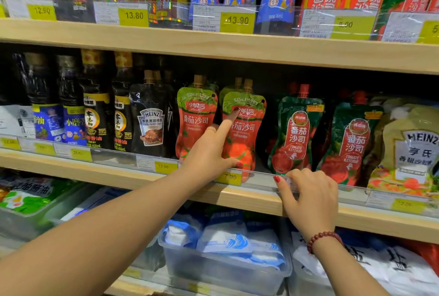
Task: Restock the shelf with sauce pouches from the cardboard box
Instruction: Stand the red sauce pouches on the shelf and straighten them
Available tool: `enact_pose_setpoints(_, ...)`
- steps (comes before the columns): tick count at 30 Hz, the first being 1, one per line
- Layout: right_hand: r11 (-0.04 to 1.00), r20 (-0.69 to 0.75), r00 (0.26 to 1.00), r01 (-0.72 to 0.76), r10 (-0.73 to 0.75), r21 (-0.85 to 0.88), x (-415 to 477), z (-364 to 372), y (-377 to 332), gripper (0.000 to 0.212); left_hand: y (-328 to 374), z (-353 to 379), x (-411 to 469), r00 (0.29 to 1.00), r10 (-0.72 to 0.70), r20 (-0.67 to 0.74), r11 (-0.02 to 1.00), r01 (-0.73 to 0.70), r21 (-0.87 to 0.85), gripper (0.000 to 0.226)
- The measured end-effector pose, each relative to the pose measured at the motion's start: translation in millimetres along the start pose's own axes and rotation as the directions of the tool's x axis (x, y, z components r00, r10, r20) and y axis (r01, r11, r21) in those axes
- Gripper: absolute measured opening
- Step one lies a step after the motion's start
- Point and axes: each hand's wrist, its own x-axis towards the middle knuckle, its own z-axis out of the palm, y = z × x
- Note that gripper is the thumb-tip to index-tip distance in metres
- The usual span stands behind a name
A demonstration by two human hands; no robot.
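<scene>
While the left hand [209, 150] is pressed against the front red sauce pouch [245, 129], forefinger straight on its face, the clear rail [263, 178] on the shelf [118, 172] edge is gripped by the curled fingers of the right hand [308, 196]. A narrow gap is seen between that pouch and the green pouch [294, 134] beside it. Rear pouches [226, 93] are hidden save their caps [238, 82], and the pale Heinz pouch [411, 148] is cut off at right

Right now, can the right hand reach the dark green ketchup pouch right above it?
Probably yes: the right hand grips the clear plastic rail just below that dark green ketchup pouch; nothing else blocks it.
</scene>
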Motion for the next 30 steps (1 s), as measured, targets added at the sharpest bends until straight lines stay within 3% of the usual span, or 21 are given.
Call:
enact_pose_setpoints(3,1.0,-0.001,1.0,-0.002,0.002,0.001,0.4,0.3,-0.8,0.028,9.3,-6.0,-1.5,1.0,-0.009,-0.025,0.988,0.013,0.156,0.098)
enact_pose_setpoints(6,1.0,0.007,1.0,-0.005,0.005,-0.002,0.2,0.6,-0.7,0.024,16.7,-10.4,1.8,0.999,0.014,0.034,0.967,-0.022,0.255,0.091)
enact_pose_setpoints(12,1.0,-0.009,1.0,-0.003,0.003,0.002,-0.8,0.8,0.2,0.026,24.6,-11.4,11.6,0.993,-0.036,0.11,0.953,0.0,0.304,0.067)
enact_pose_setpoints(17,1.0,-0.008,1.0,-0.003,0.003,0.0,-0.7,1.9,0.3,0.027,26.8,-3.3,17.2,0.987,-0.106,0.12,0.943,0.062,0.328,0.084)
enact_pose_setpoints(21,1.0,-0.011,1.0,0.0,0.0,0.011,-0.5,2.5,0.4,0.027,29.1,0.7,22.1,0.984,-0.136,0.118,0.931,0.086,0.354,0.046)
enact_pose_setpoints(24,1.0,-0.008,1.0,0.0,0.0,0.005,-0.7,3.0,0.9,0.027,26.0,3.9,23.9,0.982,-0.142,0.123,0.935,0.092,0.342,0.03)
enact_pose_setpoints(30,1.0,-0.009,1.0,0.003,-0.003,0.007,-1.2,3.4,1.2,0.027,23.4,9.3,27.1,0.982,-0.135,0.135,0.927,0.077,0.366,0.052)
